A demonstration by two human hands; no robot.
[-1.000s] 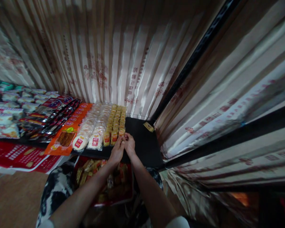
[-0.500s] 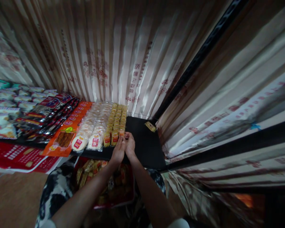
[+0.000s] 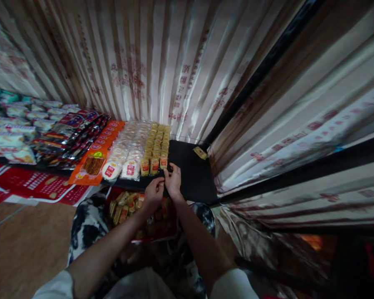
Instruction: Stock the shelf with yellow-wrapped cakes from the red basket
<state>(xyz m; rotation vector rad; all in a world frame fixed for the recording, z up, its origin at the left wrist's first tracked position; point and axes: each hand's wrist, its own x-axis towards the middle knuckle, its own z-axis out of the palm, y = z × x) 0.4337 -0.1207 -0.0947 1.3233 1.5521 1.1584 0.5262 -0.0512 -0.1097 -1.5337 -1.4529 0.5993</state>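
Small yellow-wrapped snack packets [image 3: 154,165] stand in three tight rows on a black shelf [image 3: 193,178]. My right hand [image 3: 173,181] is at the front end of the rightmost row, its thumb and fingers apart and its fingertips close by the front packet; whether they touch it I cannot tell. Just left of it and lower, my left hand [image 3: 154,193] hovers at the shelf's front edge with fingers loosely bent and nothing visible in them. Below both forearms, a red container [image 3: 171,236] between my knees holds many more yellow packets.
Left of the rows lie clear-wrapped round white crackers [image 3: 131,169], an orange snack bag [image 3: 87,176], dark shiny bags [image 3: 71,135] and white packs [image 3: 12,141]. One yellow packet [image 3: 200,153] lies flat at the shelf's back right. A pleated curtain [image 3: 143,62] and black frame bar [image 3: 255,87] border the shelf.
My hands have come away from the front of the rightmost row and apart from each other; the left one dropped back more. The view has tilted, so the shelf sits higher.
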